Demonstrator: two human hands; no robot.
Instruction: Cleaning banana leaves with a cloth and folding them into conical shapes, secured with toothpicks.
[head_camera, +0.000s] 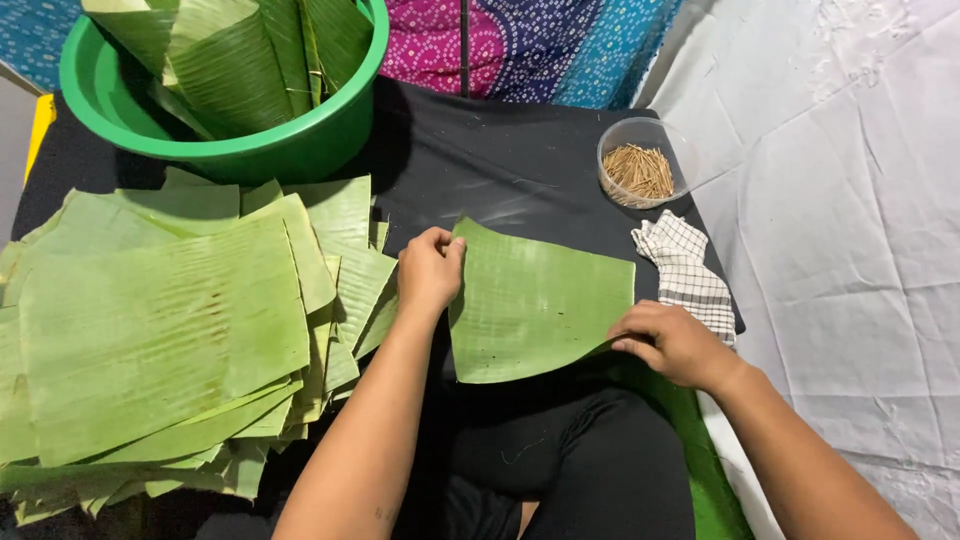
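left hand (430, 270): my fingers pinch leaf piece (540, 300) at its 10 o'clock corner
right hand (675, 343): closed on its 4 o'clock edge
leaf piece: centre of black cloth (500, 160)
leaf stack (160, 330): 9 o'clock, just beside left hand
green basin (220, 150): 11 o'clock, holds rolled leaves
stick tub (640, 165): 1 o'clock
checked rag (690, 275): 3 o'clock, near right hand

Green basin (215, 150) – top rim cut off by frame; leaf stack (150, 330) runs past left edge, lower sheets hidden.

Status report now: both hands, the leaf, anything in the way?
Left hand grips leaf piece at top-left corner. Right hand pinches its lower-right edge. Leaf stack lies left, checked cloth right; neither blocks.
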